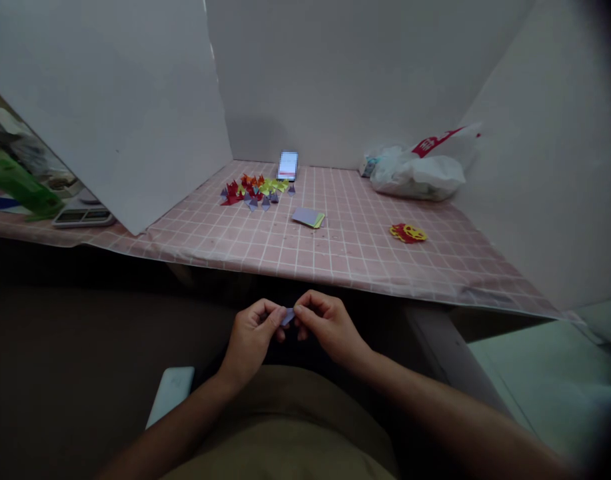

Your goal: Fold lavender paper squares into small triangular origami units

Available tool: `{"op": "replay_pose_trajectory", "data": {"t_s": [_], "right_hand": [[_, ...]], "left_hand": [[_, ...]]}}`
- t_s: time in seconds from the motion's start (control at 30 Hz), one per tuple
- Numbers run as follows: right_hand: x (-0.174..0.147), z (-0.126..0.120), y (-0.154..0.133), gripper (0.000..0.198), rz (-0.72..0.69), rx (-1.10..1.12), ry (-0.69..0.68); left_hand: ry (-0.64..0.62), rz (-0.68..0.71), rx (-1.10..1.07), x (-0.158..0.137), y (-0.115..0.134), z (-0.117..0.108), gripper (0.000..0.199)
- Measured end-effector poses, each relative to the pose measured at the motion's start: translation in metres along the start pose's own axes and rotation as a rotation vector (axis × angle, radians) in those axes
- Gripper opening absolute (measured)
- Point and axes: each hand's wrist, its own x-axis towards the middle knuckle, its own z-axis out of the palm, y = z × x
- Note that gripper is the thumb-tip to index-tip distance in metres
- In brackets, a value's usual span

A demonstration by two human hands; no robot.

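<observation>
Over my lap, just short of the table's front edge, a small purple piece of paper (288, 317) is pinched between my two hands. My left hand (256, 333) grips its left side with thumb and fingers. At its right side, my right hand (328, 323) pinches the other end. The paper looks folded, but the fingers cover much of it. On the table ahead lies a short stack of purple and green paper sheets (308, 217). Behind and left of it, several small folded paper pieces (252, 190) in red, orange, yellow and purple are clustered.
A lit phone (288, 165) leans at the back of the pink checked table (345, 247). At right are a white plastic bag (418, 175) and yellow and red loops (408, 233). White panels (135, 87) wall the table; a scale (84, 215) stands far left.
</observation>
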Motion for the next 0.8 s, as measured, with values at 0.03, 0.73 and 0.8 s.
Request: {"op": "replay_pose_trajectory", "data": {"t_s": [0.03, 0.73, 0.8], "right_hand": [[0.000, 0.000, 0.000, 0.021, 0.010, 0.018, -0.006], [0.006, -0.009, -0.004, 0.029, 0.114, 0.098, -0.091], [0.007, -0.010, -0.004, 0.030, 0.106, 0.106, -0.090]], "left_hand": [[-0.009, -0.005, -0.008, 0.000, 0.000, 0.000, 0.025], [-0.152, -0.131, -0.105, 0.004, 0.000, -0.012, 0.031], [-0.136, -0.141, -0.100, 0.004, 0.001, -0.014, 0.032]]}}
